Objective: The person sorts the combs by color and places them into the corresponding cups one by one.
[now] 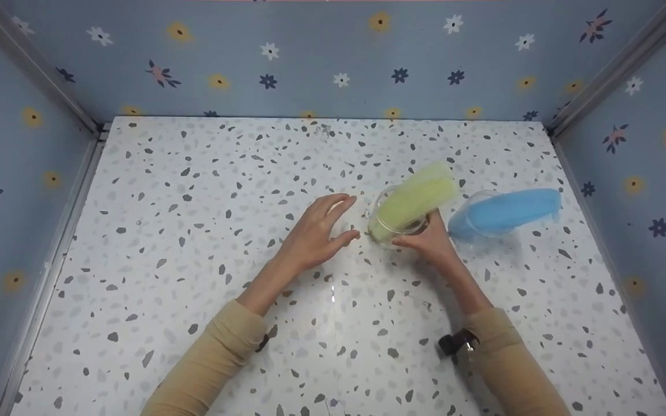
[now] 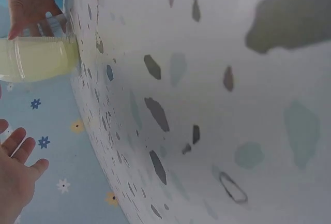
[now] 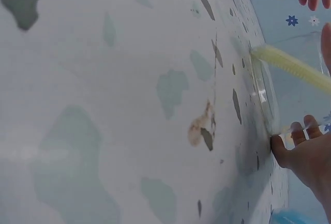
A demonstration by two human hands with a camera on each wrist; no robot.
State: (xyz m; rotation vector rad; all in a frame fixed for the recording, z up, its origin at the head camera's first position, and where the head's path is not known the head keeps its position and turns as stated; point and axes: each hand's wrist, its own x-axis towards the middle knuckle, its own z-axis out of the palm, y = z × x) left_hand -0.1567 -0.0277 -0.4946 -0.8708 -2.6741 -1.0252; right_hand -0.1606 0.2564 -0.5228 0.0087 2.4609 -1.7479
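Note:
A clear cup (image 3: 289, 102) holds a long pale yellow piece (image 1: 420, 193), which leans out over the rim toward the back right in the head view. The right wrist view shows ridges along that piece; its exact kind is unclear. My right hand (image 1: 431, 242) grips the cup from its right side, thumb in front, fingers partly hidden behind it. Just left of the cup, apart from it, my left hand (image 1: 313, 234) hovers with fingers extended and nothing in them. Right of my right hand, a similar blue piece (image 1: 515, 208) leans out of a second clear cup (image 1: 472, 232).
Everything stands on a white speckled tabletop (image 1: 206, 173). Blue flowered panels (image 1: 333, 52) enclose its back and both sides. A dark wrist camera (image 1: 455, 344) sits by the right sleeve (image 1: 506, 346).

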